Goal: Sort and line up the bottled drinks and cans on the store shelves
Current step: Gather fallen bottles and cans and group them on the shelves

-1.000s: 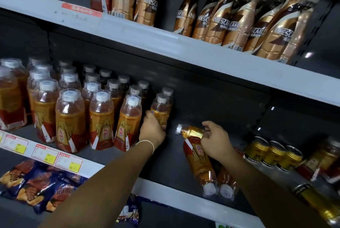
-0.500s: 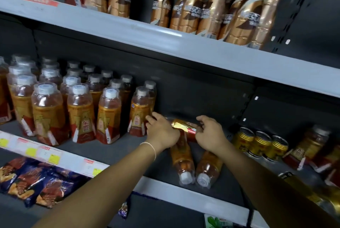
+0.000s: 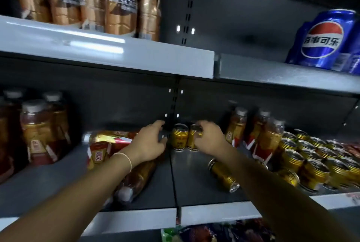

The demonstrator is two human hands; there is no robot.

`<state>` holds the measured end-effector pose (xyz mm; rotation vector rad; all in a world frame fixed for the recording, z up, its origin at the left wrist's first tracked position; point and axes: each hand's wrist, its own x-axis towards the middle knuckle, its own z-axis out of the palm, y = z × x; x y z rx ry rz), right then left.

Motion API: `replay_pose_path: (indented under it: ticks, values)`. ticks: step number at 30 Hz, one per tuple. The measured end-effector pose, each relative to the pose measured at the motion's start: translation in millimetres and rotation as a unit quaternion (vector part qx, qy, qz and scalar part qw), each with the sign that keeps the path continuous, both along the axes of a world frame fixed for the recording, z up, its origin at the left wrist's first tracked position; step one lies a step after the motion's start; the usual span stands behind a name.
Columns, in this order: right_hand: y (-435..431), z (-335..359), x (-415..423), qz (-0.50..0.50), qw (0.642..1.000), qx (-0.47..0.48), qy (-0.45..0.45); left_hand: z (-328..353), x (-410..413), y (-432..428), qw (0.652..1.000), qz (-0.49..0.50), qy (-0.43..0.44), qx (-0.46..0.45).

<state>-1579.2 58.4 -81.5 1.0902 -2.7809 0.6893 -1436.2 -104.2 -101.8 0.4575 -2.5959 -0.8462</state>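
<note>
Two standing cans: free gold can (image 3: 180, 138) and held gold can (image 3: 191, 141), side by side, frame centre, at the back of the middle shelf (image 3: 194, 193).
Right hand (image 3: 209, 141): fingers curled round the held gold can.
Left hand (image 3: 151, 144): fingers spread, gripping nothing we can see.
Handling: we judge the cans light, rigid and slick; grip round the wall.
Lying tea bottles (image 3: 136, 179): capped, amber liquid inside; heavier, prone to roll; take mid-body.
Fallen gold can (image 3: 224, 176): on its side, lower centre-right.
</note>
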Motion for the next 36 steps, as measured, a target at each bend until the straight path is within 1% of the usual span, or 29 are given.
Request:
replay_pose_path:
  ticks: [4, 9, 11, 14, 17, 21, 23, 27, 29, 32, 36]
  values:
    - [41.7, 9.3, -31.5, -0.056, 0.998, -0.015, 0.023, 12.2, -37.4, 30.5, 0.998, -0.034, -0.016, -0.056]
    - [86.3, 10.7, -67.1, -0.146, 0.983, -0.01, 0.111, 18.5, -71.3, 64.7, 0.991, -0.065, -0.017, -0.118]
    - [102.1, 11.3, -83.1, -0.177, 0.974, 0.01, 0.142, 20.2, -82.4, 77.2, 0.988, -0.078, -0.015, -0.132]
    - [120.3, 10.8, -109.2, -0.201, 0.961, 0.071, 0.178, 22.0, -95.3, 92.9, 0.985, -0.091, -0.007, -0.147]
    - [132.4, 9.1, -132.3, -0.22, 0.957, 0.109, 0.156, 20.9, -105.9, 107.6, 0.984, -0.102, -0.002, -0.144]
    - [141.3, 7.2, -153.2, -0.237, 0.958, 0.121, 0.111, 18.0, -115.8, 121.6, 0.983, -0.112, -0.002, -0.149]
    - [145.2, 8.0, -160.3, -0.244, 0.96, 0.111, 0.08, 16.0, -118.1, 124.0, 0.982, -0.113, 0.002, -0.148]
    - [153.2, 5.8, -169.7, -0.25, 0.966, 0.058, 0.022, 9.1, -115.6, 126.5, 0.982, -0.112, 0.001, -0.153]
    - [155.4, 1.1, -169.3, -0.254, 0.965, 0.055, 0.031, 5.4, -112.6, 127.9, 0.982, -0.113, 0.004, -0.154]
    - [154.4, -5.1, -164.1, -0.252, 0.963, 0.051, 0.075, 0.2, -107.4, 129.3, 0.981, -0.113, 0.007, -0.159]
    - [154.2, -13.4, -151.4, -0.229, 0.969, -0.021, 0.094, 1.1, -94.5, 133.9, 0.981, -0.114, 0.008, -0.155]
